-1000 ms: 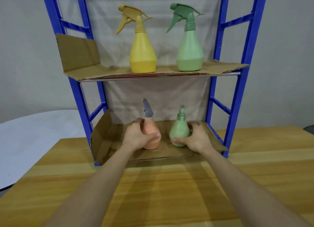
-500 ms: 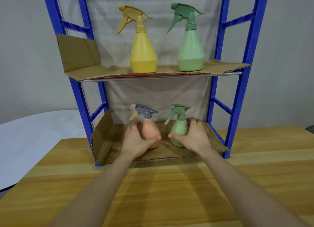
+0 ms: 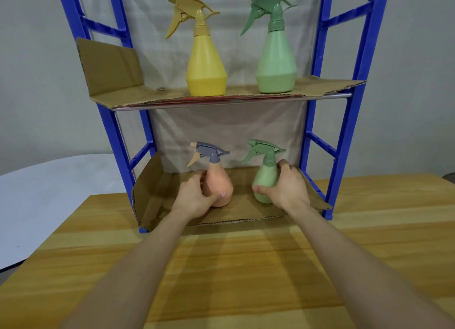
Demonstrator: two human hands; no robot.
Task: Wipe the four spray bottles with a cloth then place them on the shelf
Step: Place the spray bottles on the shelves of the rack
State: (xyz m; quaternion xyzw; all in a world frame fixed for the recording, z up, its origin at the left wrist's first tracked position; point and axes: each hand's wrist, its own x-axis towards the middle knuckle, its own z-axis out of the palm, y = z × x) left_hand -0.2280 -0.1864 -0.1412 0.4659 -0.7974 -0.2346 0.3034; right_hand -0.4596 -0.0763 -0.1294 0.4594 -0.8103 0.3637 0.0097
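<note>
Flap (image 3: 150, 181) L of orange bottle (image 3: 220, 183), post (image 3: 342, 156) R of sm green bottle (image 3: 264, 181)

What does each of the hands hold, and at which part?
The left hand grips the orange bottle round its body; the right hand grips the small green bottle round its body.

Shelf (image 3: 350, 131) at the table's (image 3: 246, 267) back, holding four bottles.
Upper level: left tall bottle (image 3: 206, 70), right tall bottle (image 3: 275, 65); lower level: left small bottle (image 3: 220, 186), right small bottle (image 3: 264, 181).
</note>
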